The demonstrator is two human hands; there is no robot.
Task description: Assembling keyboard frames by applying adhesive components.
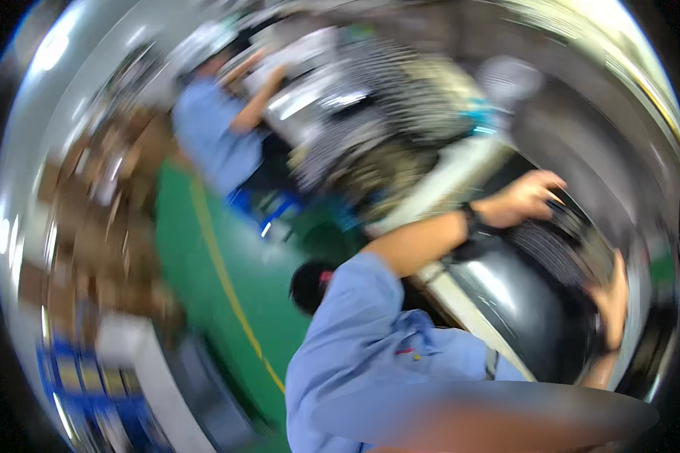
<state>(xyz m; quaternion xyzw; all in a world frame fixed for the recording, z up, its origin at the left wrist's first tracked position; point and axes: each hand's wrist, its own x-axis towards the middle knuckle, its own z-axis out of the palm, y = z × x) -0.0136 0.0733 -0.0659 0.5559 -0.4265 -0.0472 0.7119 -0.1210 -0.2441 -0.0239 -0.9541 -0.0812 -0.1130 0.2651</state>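
Motion blur softens the whole picture. My left hand (523, 199), with a dark band at the wrist, reaches across to the right, its fingers bent over the edge of a dark flat piece (578, 219). At the far right my right hand (613, 302) grips the other end of that piece, its fingers partly hidden. Below and between the hands lies a grey ribbed stack (540, 249), its kind too smeared to name. Closer to my body is a glossy black sheet or bag (499, 291), bright with reflected light.
A pale table edge (476, 321) runs beside my body. Beyond sits a co-worker (215, 121) in a blue shirt and white cap, near heaped ribbed parts (400, 90). Brown cartons (109, 241) and blue bins (91, 377) stand left of the green floor (196, 279).
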